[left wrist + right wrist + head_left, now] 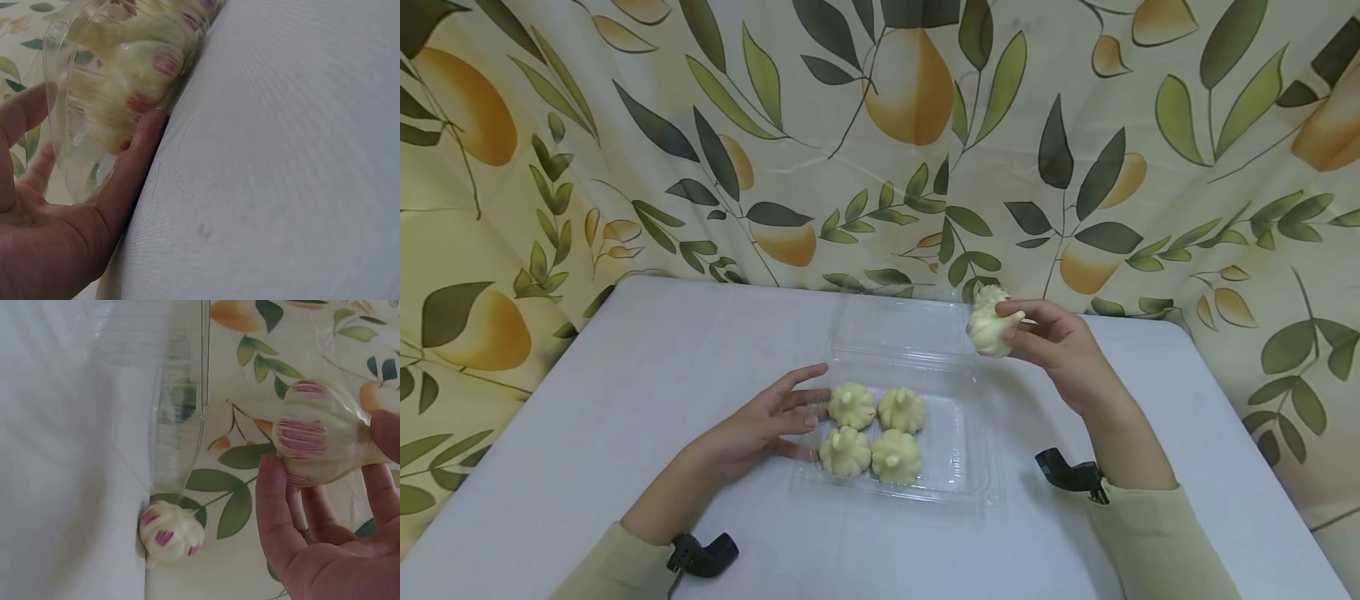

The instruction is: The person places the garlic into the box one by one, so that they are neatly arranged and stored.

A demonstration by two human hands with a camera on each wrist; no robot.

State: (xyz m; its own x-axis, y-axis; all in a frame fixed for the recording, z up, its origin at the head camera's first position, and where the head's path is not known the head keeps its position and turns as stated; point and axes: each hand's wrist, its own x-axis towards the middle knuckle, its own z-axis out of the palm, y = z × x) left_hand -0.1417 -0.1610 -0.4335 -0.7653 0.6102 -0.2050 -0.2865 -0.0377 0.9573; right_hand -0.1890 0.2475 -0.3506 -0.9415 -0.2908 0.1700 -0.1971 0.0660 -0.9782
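Observation:
My right hand (1056,346) pinches a garlic bulb (991,332) by its neck, raised beyond the container's right back corner. Pink streaks mark this bulb's pale skin in the right wrist view. A second loose garlic bulb (170,532) rests on the table; the held one partly covers it in the head view. Several garlic bulbs (897,457) sit necks up in the left part of a clear plastic container (958,450). Along the container's left wall lies my left hand (767,425), fingers spread and touching the plastic, holding no bulb.
The container's clear lid (898,325) is folded back, away from me. A white cloth (647,358) covers the table. Patterned fabric (880,167) with fruit and leaves hangs behind it. Dark wrist mounts (703,556) stick out from both sleeves.

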